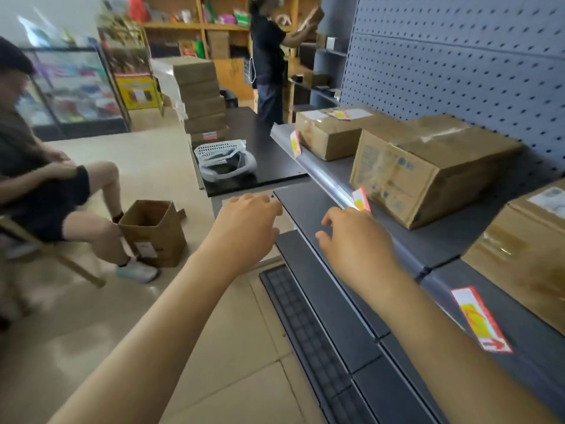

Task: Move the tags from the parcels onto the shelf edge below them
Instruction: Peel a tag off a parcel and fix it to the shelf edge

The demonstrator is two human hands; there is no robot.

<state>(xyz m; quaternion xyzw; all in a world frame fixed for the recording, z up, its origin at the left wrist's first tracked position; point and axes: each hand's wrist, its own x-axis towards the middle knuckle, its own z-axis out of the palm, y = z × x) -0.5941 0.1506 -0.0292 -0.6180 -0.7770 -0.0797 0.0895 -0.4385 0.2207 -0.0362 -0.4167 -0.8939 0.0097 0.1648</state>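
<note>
Three cardboard parcels stand on the grey shelf: a far one [330,133], a middle one [428,169] and a near one [532,258] cut off at the right. Red-and-yellow tags sit on the shelf edge [324,175]: one [295,143] below the far parcel, one [361,199] below the middle parcel, one [480,319] below the near parcel. Another tag [341,115] lies on top of the far parcel. My right hand [354,237] hovers just below the middle tag, fingers loosely curled, holding nothing. My left hand [247,224] is out to its left, relaxed and empty.
A lower dark shelf [321,270] runs under my hands. A black table [263,160] with a white basket [220,151] stands ahead. An open carton [153,234] sits on the floor by a seated person [46,179]. Another person [269,56] stands at the far shelves.
</note>
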